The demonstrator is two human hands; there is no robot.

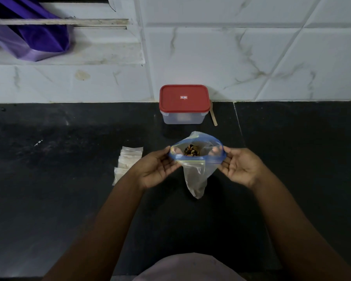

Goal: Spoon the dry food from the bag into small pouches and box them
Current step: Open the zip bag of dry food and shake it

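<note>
zip bag (197,175): centre, dry food (192,152) inside
lidded box (184,104): 12 o'clock of zip bag
wooden spoon (213,117): 3 o'clock of lidded box
pouches (128,161): 9 o'clock of zip bag

Forearms (114,209) bare; pale pinkish garment (190,266) over torso

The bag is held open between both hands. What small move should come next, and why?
Probably the right hand should let go and reach for the wooden spoon lying right of the box. It and the left hand both pinch the rim of the bag; the mouth is open, dry food shows inside, but no hand holds a spoon.
</note>
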